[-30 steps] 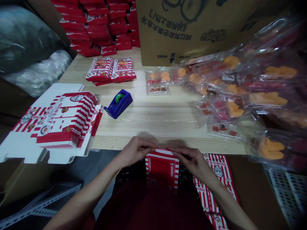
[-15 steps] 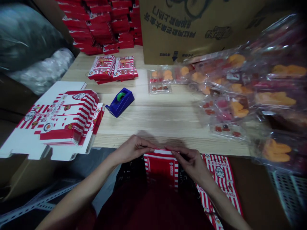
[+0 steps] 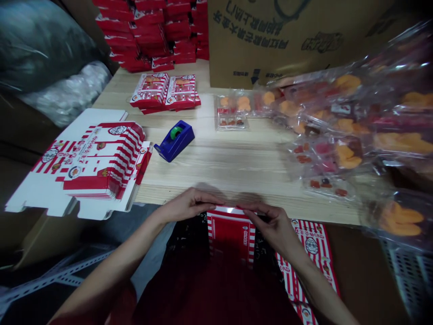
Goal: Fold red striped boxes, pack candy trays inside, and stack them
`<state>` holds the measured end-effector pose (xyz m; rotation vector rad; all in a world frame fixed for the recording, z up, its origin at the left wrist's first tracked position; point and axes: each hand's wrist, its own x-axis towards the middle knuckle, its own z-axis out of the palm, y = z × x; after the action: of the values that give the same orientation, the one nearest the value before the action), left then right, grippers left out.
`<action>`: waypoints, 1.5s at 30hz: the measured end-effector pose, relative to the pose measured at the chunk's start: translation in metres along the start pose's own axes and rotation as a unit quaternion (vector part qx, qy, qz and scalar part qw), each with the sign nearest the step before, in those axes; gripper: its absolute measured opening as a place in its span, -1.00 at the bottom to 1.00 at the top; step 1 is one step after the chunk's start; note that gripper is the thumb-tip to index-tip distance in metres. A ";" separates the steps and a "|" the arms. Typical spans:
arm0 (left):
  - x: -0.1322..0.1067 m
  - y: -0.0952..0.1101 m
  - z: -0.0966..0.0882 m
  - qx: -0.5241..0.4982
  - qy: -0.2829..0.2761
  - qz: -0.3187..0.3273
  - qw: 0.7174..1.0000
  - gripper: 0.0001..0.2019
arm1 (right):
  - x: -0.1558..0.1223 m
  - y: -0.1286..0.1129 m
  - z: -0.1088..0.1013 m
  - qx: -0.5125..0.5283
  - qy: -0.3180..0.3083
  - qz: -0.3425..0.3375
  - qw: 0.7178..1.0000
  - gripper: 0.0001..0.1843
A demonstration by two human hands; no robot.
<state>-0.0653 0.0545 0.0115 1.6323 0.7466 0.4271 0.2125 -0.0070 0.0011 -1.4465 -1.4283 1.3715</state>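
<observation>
Just below the table's front edge, over my lap, a red-and-white striped cardboard box (image 3: 232,234) is held upright by its top edge. My left hand (image 3: 189,204) pinches the top left corner between thumb and fingers. At the top right corner my right hand (image 3: 267,216) grips the same edge, thumb in front and fingers behind. The box's lower part fades into shadow against my dark clothes. Beyond it on the table stands a blue tape dispenser (image 3: 177,142) with a green roll.
Flat striped cartons (image 3: 101,158) lie stacked at the left. Filled boxes (image 3: 165,92) and a red stack (image 3: 152,34) stand behind. A large cardboard carton (image 3: 250,49) is at the back. Clear plastic candy packs (image 3: 348,153) cover the right side. More striped cartons (image 3: 313,253) lie beside my right arm.
The view has shifted slightly, so the table things appear a little further right. Both hands stay on the box's top edge, where a bright shine now shows.
</observation>
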 end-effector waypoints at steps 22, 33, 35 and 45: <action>-0.007 -0.016 0.015 -0.009 0.068 0.020 0.997 -0.75 | -0.014 0.002 0.011 -0.043 0.057 -0.073 0.995 -0.86; -0.033 -0.013 0.018 0.039 0.060 0.038 0.997 -0.66 | -0.034 0.012 0.003 -0.114 -0.035 -0.197 0.973 -0.61; -0.034 -0.015 0.028 0.060 0.062 0.054 0.995 -0.62 | -0.035 0.013 0.002 -0.096 -0.029 -0.167 0.981 -0.70; -0.009 -0.009 -0.013 0.243 0.361 0.043 0.899 -0.46 | -0.020 0.025 0.004 -0.017 0.088 -0.055 0.994 -0.79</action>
<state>-0.0828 0.0583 0.0064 1.9852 1.4245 1.0044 0.2186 -0.0316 -0.0195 -1.4503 -1.4012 1.1279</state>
